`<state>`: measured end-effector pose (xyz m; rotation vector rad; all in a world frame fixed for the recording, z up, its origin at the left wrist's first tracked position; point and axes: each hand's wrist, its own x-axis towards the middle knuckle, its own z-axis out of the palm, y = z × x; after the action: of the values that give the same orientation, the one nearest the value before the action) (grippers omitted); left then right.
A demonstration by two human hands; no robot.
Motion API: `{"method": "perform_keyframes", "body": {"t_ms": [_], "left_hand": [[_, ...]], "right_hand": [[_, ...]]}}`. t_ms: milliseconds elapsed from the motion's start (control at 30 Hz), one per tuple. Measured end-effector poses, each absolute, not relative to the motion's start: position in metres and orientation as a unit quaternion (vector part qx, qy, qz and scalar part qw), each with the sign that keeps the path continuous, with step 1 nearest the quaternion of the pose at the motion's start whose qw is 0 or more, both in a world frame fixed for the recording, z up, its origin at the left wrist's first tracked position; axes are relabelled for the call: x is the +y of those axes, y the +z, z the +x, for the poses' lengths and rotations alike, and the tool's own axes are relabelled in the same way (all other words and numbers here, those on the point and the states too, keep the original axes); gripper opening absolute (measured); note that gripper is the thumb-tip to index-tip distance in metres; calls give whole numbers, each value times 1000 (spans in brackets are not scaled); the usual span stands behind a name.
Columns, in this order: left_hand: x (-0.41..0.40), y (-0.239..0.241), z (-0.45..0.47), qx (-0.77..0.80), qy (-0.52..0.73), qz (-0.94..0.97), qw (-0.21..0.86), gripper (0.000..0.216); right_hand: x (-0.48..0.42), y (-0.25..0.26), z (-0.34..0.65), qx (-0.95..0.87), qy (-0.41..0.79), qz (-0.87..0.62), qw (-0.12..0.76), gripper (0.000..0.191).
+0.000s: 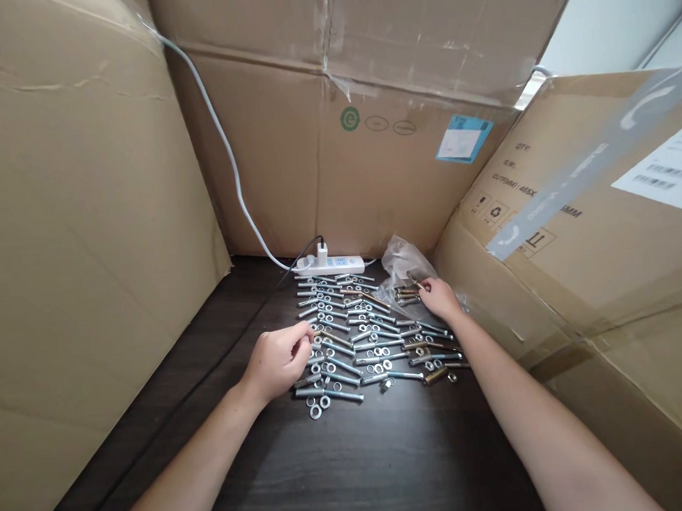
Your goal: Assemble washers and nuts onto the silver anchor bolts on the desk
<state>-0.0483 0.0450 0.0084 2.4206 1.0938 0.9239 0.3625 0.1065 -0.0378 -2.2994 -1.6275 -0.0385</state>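
Note:
My left hand (pixel 281 359) is closed, its fingers curled beside the left column of bolts; whatever they hold, if anything, is hidden. At the right, my right hand (pixel 439 299) pinches a small brass-coloured metal piece (pixel 416 283) above a clear plastic bag (pixel 401 261). Several metal sleeves and bolts (pixel 405 295) lie in or at the bag's mouth. Between the hands, rows of silver bolts (pixel 345 395) with sleeves are spread out in columns, a few of them brass-coloured. Flat washers (pixel 316 412) and nuts (pixel 452 377) lie among the rows.
A white power strip (pixel 341 266) with a plugged-in charger (pixel 322 253) sits behind the rows on the dark tabletop (pixel 352 468). A white cable (pixel 226 151) and a black cable (pixel 220 357) run from it. Large cardboard boxes (pixel 268 168) enclose the back and both sides.

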Motion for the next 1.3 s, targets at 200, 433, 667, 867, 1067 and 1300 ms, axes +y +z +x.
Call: {"method": "perform_keyframes", "body": {"t_ms": [200,433,667,867,1067,1300], "left_hand": [[45,8,-48,380,323,850,171,20],[44,7,-47,379,318,850,180,20],[40,8,-42,377,317,852,180,20],[39,3,-36,359,324,856,181,19],[37,15,-16,335,325,868,167,21],[30,13,-6,263,287,912,128,24]], "right_hand": [[102,-39,359,-565,-25,-804,185,17],[86,-28,349,-562,-31,-784,263,23],[46,-6,308,-605,-9,-713,353,24],[3,7,244,-664,31,-643,382,22],[-19,8,200,-708,48,-597,374,19],[-27,-6,188,-736,44,-570,361,15]]}}
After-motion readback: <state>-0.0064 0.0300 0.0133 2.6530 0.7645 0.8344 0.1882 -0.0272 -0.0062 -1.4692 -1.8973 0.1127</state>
